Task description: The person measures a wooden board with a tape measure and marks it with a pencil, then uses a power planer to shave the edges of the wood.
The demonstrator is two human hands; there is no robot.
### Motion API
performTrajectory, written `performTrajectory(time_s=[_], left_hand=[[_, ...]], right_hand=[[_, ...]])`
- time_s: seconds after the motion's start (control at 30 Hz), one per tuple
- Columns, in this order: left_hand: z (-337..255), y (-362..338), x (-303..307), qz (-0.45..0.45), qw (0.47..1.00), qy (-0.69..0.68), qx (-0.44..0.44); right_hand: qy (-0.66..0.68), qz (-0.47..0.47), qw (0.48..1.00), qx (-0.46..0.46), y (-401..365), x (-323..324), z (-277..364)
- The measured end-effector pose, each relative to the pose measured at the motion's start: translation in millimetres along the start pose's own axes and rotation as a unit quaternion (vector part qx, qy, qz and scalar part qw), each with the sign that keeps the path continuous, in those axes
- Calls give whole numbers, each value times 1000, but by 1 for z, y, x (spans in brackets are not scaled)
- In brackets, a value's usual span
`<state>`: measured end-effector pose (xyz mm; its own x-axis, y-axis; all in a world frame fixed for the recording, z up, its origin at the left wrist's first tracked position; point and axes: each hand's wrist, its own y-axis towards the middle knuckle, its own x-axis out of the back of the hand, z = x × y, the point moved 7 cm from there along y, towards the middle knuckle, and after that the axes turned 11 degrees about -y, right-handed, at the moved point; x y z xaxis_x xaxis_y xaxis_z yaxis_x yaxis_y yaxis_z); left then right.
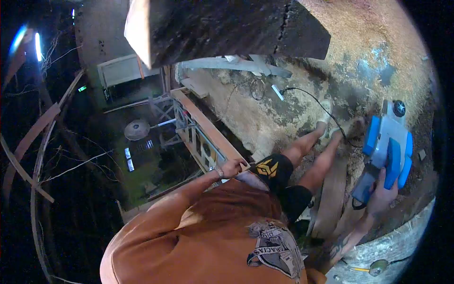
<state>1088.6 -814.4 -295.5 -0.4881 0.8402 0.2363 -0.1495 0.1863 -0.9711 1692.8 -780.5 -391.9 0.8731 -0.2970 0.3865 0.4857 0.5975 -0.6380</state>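
My left hand (231,168), with a watch on its wrist, is closed around the near end of a long wooden board (208,123). The board runs away from me on a wooden frame. Off to the right, my right hand (384,195) grips the handle of a blue and grey corded power tool (385,142) that looks like an electric planer. A round black knob (399,108) sits at its far end. The tool's black cord (314,96) trails to a white connector or power strip (277,92) on the ground.
A thick dark beam (227,31) crosses the top of view, close to the camera. Planks (331,199) lie by my legs. Lower right, a round object (378,268) and a yellow pencil-like stick (359,269) rest on a pale surface. Shavings-like litter covers the ground (378,28).
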Motion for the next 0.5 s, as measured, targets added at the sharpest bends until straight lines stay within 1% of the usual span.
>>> performTrajectory(time_s=[0.03,0.07,0.1,0.13,0.2,0.27,0.37,0.43,0.5], left_hand=[[7,11,-5,-15,996,12,-86],[32,26,-17,-28,985,23,-171],[26,24,-21,-41,966,33,-254],[43,37,-26,4,986,42,-163],[48,41,-25,-2,989,32,-141],[43,37,-19,-5,992,21,-127],[36,35,-19,3,993,11,-114],[32,38,-19,8,995,24,-99],[26,38,-19,8,991,18,-132]], right_hand=[[-12,-11,1000,15,1,-1,-1],[-26,-21,999,29,1,0,-2],[-28,-24,999,37,2,0,-4],[-31,-26,998,47,3,1,-4],[-34,-15,999,24,4,0,-4],[-34,8,998,-43,-1,1,-3],[-24,13,1000,-8,4,3,-7],[-52,-12,997,55,11,7,-13],[-80,-32,993,78,10,10,-15]])
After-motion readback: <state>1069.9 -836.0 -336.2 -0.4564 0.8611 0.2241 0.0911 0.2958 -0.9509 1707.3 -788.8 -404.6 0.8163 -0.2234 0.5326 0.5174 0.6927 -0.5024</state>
